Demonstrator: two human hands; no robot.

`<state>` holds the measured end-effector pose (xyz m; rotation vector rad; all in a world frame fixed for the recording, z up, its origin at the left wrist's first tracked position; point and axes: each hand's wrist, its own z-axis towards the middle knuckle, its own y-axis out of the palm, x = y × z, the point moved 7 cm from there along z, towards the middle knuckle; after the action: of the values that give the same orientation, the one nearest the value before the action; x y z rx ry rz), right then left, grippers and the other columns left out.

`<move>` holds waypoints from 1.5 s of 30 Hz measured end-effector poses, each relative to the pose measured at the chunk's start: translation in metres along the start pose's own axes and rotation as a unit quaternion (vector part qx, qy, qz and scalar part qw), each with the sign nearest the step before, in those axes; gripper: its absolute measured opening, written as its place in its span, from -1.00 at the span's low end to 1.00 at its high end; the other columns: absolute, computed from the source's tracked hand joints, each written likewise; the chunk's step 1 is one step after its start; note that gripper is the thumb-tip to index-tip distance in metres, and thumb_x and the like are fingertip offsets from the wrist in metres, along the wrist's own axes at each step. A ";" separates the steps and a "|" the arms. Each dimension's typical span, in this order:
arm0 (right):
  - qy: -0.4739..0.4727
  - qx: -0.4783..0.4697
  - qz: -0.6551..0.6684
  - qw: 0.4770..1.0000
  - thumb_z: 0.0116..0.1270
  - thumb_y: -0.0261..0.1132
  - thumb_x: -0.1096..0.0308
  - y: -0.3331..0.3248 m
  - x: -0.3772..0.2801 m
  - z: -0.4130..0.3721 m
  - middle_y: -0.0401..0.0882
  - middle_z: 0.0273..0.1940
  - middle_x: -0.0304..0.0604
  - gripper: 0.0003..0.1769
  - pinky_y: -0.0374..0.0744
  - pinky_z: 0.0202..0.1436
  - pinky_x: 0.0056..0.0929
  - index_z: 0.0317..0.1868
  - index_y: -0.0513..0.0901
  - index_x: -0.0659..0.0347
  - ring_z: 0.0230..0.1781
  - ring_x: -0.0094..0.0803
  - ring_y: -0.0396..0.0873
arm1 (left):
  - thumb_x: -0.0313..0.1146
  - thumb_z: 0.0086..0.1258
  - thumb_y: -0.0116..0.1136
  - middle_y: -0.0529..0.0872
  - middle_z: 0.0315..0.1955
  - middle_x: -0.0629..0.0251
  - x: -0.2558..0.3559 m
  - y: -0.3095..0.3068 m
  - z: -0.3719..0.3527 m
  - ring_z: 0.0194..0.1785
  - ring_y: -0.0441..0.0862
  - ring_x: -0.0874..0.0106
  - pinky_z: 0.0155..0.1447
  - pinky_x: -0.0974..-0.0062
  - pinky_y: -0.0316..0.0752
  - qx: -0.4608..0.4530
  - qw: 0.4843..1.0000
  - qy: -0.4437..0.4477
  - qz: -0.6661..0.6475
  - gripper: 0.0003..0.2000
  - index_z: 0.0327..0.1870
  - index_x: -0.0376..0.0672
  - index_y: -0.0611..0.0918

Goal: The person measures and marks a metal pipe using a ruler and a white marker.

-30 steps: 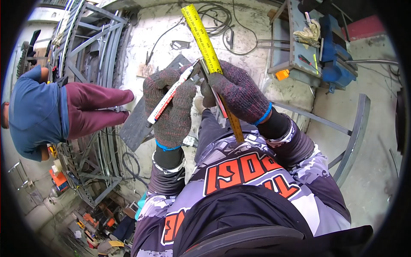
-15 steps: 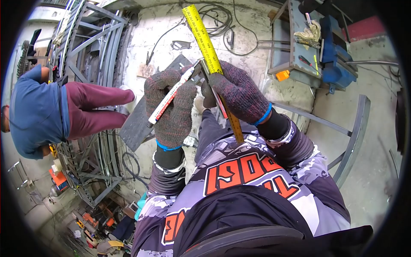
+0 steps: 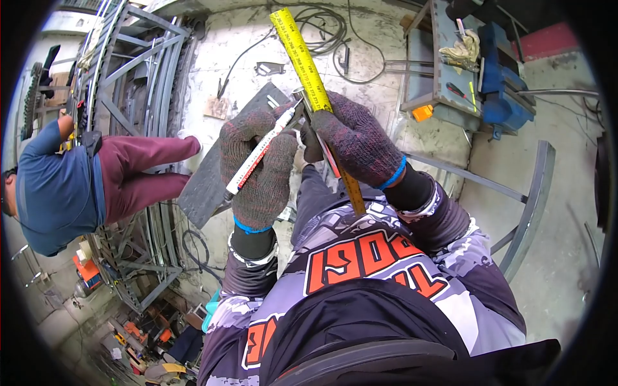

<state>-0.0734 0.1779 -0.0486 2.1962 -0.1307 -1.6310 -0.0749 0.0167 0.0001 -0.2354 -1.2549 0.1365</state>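
Note:
My left hand (image 3: 261,167), in a dark knitted glove, is closed around a white marker (image 3: 259,156) with red print. Its tip points up and right, close to the tape's edge. My gloved right hand (image 3: 360,138) grips a yellow tape measure blade (image 3: 301,58), which extends up past the fingers and down towards my shirt. A narrow metal piece (image 3: 329,157) with a red edge runs beside the blade under the right fingers; most of it is hidden. My hands are close together in front of my body.
A co-worker in a blue shirt (image 3: 61,186) bends by steel frames (image 3: 138,64) on the left. A dark plate (image 3: 209,183) lies beyond my left hand. Cables (image 3: 328,32) coil on the floor. Right are a workbench (image 3: 425,71), blue vise (image 3: 499,83) and steel frame (image 3: 531,199).
The marker has turned slightly in my left hand, and that hand has shifted a little right. My right hand and the tape barely moved. The co-worker's torso and arm have shifted.

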 end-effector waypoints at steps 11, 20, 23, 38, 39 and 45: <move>-0.056 0.027 -0.054 0.997 0.58 0.06 0.28 0.000 -0.005 0.001 0.61 -0.40 -0.16 -0.69 0.63 -0.33 -0.43 0.09 0.53 0.35 -0.45 -0.46 0.64 | -0.39 0.41 0.36 0.61 -0.12 0.24 0.015 0.011 -0.003 -0.11 0.69 0.43 -0.01 0.42 0.65 -0.001 0.997 -0.013 -0.074 -0.69 0.05 -0.27 0.52; -0.161 0.039 -0.135 0.977 0.60 0.05 0.26 -0.001 -0.013 -0.003 0.63 -0.39 -0.16 -0.67 0.63 -0.34 -0.42 0.14 0.53 0.34 -0.44 -0.46 0.65 | -0.46 0.37 0.37 0.62 -0.14 0.23 0.018 0.011 -0.002 -0.12 0.69 0.44 -0.03 0.47 0.63 -0.018 0.999 -0.014 -0.033 -0.70 0.04 -0.28 0.54; -0.131 0.047 -0.124 0.982 0.60 0.06 0.26 -0.002 -0.013 -0.002 0.63 -0.39 -0.15 -0.67 0.63 -0.34 -0.40 0.14 0.53 0.34 -0.44 -0.44 0.65 | -0.49 0.36 0.37 0.63 -0.15 0.23 0.021 0.013 0.000 -0.11 0.69 0.44 -0.02 0.47 0.64 -0.016 0.999 -0.013 -0.034 -0.71 0.02 -0.28 0.55; -0.193 0.051 -0.246 0.949 0.57 0.11 0.40 -0.003 -0.021 -0.007 0.66 -0.15 0.05 -0.71 0.63 -0.05 -0.31 0.12 0.54 0.46 -0.18 -0.25 0.66 | -0.53 0.33 0.41 0.65 -0.16 0.26 0.019 0.015 0.000 -0.11 0.66 0.48 -0.02 0.50 0.63 -0.002 0.998 -0.027 -0.052 -0.72 -0.01 -0.26 0.57; -0.193 0.051 -0.246 0.949 0.57 0.11 0.40 -0.002 -0.023 -0.007 0.66 -0.15 0.05 -0.71 0.63 -0.05 -0.31 0.12 0.54 0.46 -0.18 -0.25 0.66 | -0.53 0.33 0.41 0.65 -0.16 0.26 0.018 0.015 -0.001 -0.11 0.66 0.48 -0.02 0.50 0.62 0.000 0.997 -0.042 -0.071 -0.72 -0.01 -0.26 0.57; -0.107 0.051 -0.147 0.982 0.59 0.10 0.35 -0.005 -0.014 -0.002 0.65 -0.26 -0.11 -0.71 0.63 -0.17 -0.41 0.11 0.55 0.41 -0.30 -0.44 0.63 | -0.50 0.33 0.41 0.64 -0.17 0.26 0.019 0.016 0.002 -0.12 0.65 0.49 -0.04 0.51 0.61 -0.001 0.998 -0.036 -0.045 -0.71 -0.02 -0.27 0.57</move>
<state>-0.0767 0.1872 -0.0371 2.1906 0.0548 -2.0640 -0.0703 0.0369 0.0146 -0.1763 -1.3349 0.0661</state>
